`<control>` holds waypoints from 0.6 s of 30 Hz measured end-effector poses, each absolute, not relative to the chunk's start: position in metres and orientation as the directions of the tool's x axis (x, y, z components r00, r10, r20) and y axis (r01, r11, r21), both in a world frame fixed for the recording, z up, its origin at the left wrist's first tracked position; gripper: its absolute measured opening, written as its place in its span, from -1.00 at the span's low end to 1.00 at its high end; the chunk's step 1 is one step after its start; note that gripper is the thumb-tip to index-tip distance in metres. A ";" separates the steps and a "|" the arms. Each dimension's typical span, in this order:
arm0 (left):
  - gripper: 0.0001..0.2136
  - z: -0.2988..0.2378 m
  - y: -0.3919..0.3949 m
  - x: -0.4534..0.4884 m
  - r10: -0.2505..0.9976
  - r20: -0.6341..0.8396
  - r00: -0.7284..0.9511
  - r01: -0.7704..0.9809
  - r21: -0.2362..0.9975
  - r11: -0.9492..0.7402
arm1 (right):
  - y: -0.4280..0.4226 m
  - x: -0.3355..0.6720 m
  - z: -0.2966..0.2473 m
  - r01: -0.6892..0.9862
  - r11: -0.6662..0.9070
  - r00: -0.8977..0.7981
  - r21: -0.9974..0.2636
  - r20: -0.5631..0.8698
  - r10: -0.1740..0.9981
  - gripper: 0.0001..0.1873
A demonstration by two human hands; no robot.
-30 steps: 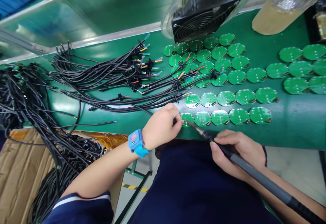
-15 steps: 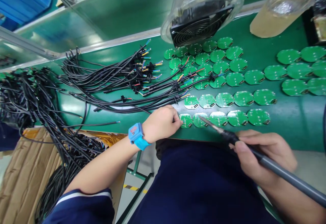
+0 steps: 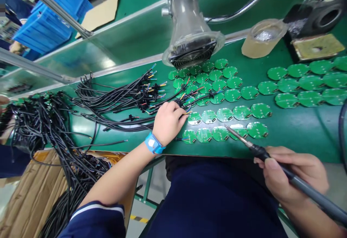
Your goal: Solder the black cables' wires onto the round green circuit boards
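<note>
Green anti-static matting [image 3: 303,138] covers the desk seen from the head camera, and two bare hands work along its near edge. The left hand [image 3: 168,124], with a blue wrist strap [image 3: 153,143] around its wrist, sits curled and nearly closed. Its fingertips [image 3: 182,114] pinch a black cable [image 3: 168,104] whose thin coloured leads poke out just beside the nearest round green circuit boards [image 3: 194,118]. The right hand [image 3: 294,174] is wrapped firmly around a grey soldering iron [image 3: 306,185], near the desk's right front corner. The iron's fine metal tip [image 3: 226,126] points up and left, just above the near row of boards; whether it touches one is hard to tell. Those boards lie in tidy rows across the middle and right of the desk, and the leftmost board in the near row [image 3: 189,135] has short leads sticking out to its left.

Left of the hands, a bundle of black cables with stripped ends [image 3: 119,100] lies on the desk. A bigger black tangle [image 3: 40,133] spills over the left edge onto a cardboard box [image 3: 35,191]. Along the far edge stand a clear-housed extractor fan [image 3: 191,55] and a clear cup holding foil [image 3: 262,37].
</note>
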State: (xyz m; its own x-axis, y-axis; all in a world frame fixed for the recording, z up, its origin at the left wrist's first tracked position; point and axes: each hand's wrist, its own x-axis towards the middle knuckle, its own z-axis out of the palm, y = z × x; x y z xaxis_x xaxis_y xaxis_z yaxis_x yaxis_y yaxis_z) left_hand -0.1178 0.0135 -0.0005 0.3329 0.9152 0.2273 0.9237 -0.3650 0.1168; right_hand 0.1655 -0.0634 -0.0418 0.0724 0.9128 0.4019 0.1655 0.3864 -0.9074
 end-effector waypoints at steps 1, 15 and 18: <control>-0.85 -0.001 0.012 -0.118 0.906 0.258 0.335 0.918 0.125 -0.375 | -0.063 0.165 -0.040 0.158 0.410 0.061 -0.898 0.423 0.904 -0.80; -0.84 0.017 -0.041 -0.097 0.811 0.223 0.540 0.791 0.195 -0.580 | -0.069 0.156 -0.025 0.233 0.597 -0.233 -0.768 0.552 0.801 -0.62; -0.88 0.001 -0.041 -0.090 0.807 0.152 0.571 0.768 0.249 -0.590 | -0.069 0.147 -0.021 0.242 0.612 -0.268 -0.753 0.554 0.788 -0.58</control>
State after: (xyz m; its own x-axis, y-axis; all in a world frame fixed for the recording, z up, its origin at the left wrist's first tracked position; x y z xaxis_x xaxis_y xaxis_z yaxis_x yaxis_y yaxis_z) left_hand -0.0900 -0.0406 0.0008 0.5708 0.8069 0.1521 0.7679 -0.5901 0.2491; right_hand 0.1471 -0.0692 -0.0208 -0.2679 0.7881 0.5541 0.2424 0.6118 -0.7529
